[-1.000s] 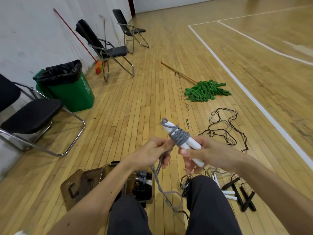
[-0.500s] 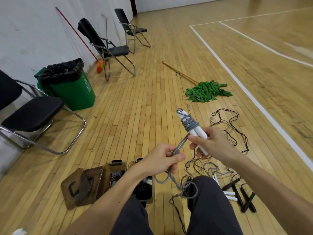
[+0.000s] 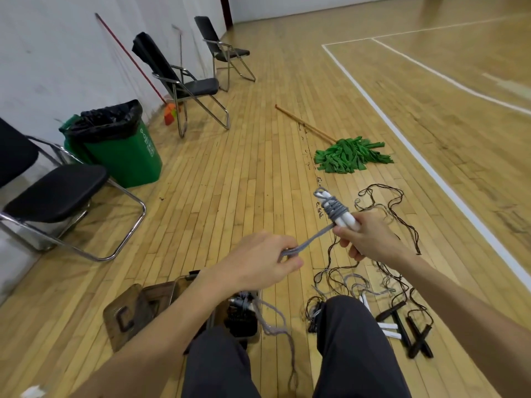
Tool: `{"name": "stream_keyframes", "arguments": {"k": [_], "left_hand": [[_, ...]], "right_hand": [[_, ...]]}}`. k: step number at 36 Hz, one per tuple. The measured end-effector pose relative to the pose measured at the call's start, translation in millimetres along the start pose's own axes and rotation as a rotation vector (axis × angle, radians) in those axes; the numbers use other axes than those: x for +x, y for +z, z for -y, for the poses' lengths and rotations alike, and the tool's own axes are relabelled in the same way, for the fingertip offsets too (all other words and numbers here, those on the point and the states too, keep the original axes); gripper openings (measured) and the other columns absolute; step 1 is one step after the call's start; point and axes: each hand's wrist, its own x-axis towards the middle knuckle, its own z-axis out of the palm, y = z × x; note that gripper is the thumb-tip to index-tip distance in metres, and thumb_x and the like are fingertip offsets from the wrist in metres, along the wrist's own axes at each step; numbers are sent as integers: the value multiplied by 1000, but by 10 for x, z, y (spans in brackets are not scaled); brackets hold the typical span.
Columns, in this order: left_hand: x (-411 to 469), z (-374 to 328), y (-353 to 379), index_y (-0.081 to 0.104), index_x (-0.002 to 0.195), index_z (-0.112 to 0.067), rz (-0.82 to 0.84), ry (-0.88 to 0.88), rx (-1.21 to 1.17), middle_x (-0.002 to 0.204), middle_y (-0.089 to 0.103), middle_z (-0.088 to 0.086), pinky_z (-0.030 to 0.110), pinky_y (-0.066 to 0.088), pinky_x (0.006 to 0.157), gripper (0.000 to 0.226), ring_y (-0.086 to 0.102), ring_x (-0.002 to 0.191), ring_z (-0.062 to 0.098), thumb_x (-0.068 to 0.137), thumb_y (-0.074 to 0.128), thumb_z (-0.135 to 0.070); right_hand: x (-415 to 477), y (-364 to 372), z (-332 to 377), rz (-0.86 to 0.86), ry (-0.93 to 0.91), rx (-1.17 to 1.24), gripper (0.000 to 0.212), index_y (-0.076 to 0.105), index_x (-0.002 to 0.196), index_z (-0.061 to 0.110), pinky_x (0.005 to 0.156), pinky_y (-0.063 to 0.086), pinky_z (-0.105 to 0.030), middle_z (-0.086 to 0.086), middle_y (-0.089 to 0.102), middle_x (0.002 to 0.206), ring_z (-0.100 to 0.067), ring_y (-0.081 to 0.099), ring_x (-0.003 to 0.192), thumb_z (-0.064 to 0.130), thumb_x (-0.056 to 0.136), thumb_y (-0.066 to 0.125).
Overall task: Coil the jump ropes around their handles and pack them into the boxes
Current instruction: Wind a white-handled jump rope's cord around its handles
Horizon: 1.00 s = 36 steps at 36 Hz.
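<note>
A black chair (image 3: 54, 193) stands at the far left, with a green bin (image 3: 123, 150) behind it against the wall. On the floor (image 3: 230, 182) by the person's left knee lies a brown lid (image 3: 126, 314), and just right of it the open boxes (image 3: 161, 295). The box nearer the knee holds coiled ropes (image 3: 241, 317).

The left hand (image 3: 258, 262) is closed, its fingers curled in and its thumb pinching the grey rope (image 3: 310, 239). From that pinch the rope runs taut, up and to the right, to the white handles (image 3: 344, 218). Its loose tail hangs below the hand, down between the knees.

Several grey turns wrap the upper part of the paired handles, which tilt up and away to the left. The right hand (image 3: 370, 239) grips their lower end, fingers wrapped tight around them. Both hands are held above the floor, in front of the knees, close together but not touching.

Beyond them a green mop (image 3: 350, 155) lies flat. Under and right of the right hand, loose ropes (image 3: 373, 271) sprawl in tangles, and black handles (image 3: 413, 334) lie crossed beside the right knee.
</note>
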Motion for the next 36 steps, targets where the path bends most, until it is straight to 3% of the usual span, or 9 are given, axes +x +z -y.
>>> {"name": "stream_keyframes", "arguments": {"k": [3,8,11,14,17,23,27,31,36], "left_hand": [[36,-38,-101,51,82,-24,-50,70,115,61,45,-10,20,28,54,26,40,52,4,103,51,-40],[101,7,-279,50,86,-22,-110,285,312,66,40,-13,16,21,53,28,34,54,-2,104,43,-42],[148,55,-391,66,95,-9,-199,417,326,72,56,-7,13,26,53,41,43,54,3,100,44,-43],[176,77,-477,71,93,-10,-281,521,345,74,65,-1,19,38,47,45,51,54,9,99,41,-44],[202,46,-554,71,88,-11,-331,562,365,74,65,-2,11,28,45,46,44,53,6,97,41,-45],[241,118,-623,67,82,-16,-303,509,346,73,61,-6,12,27,48,49,50,55,8,94,41,-55],[237,193,-627,62,76,-16,-230,419,320,69,51,-11,15,24,53,49,38,56,1,91,43,-59],[229,239,-601,50,67,-28,-163,293,202,64,47,-12,17,27,56,39,40,57,3,88,50,-61],[226,342,-534,69,78,-19,-97,153,-64,64,55,-2,22,32,55,28,42,57,10,86,69,-46]], "right_hand": [[-7,46,41,42,19,-29,9,63,99,13,46,52,-26,-12,71,78,-16,63,50,22,100,63],[-50,159,119,184,71,-68,12,63,102,13,49,53,-29,-9,71,77,-15,61,50,25,100,62],[-113,220,213,293,104,-50,16,62,105,8,45,48,-28,-8,69,75,-14,56,47,23,100,63],[-186,263,336,388,131,-70,19,61,106,7,45,48,-28,-9,70,77,-13,56,47,25,99,65],[-263,308,455,483,135,-120,23,62,103,6,47,50,-28,-7,70,74,-16,57,49,28,98,66],[-473,375,681,693,68,-276,25,62,101,2,50,52,-28,-5,70,74,-18,58,51,28,99,65],[-598,419,768,771,7,-319,19,60,88,13,51,51,-27,-6,68,75,-17,57,52,28,98,66],[-678,436,857,803,-65,-307,18,60,87,15,50,51,-28,-5,68,73,-19,58,54,28,97,68],[-744,439,892,799,-119,-270,16,61,87,17,48,50,-25,-5,70,75,-16,58,53,28,97,68]]}}
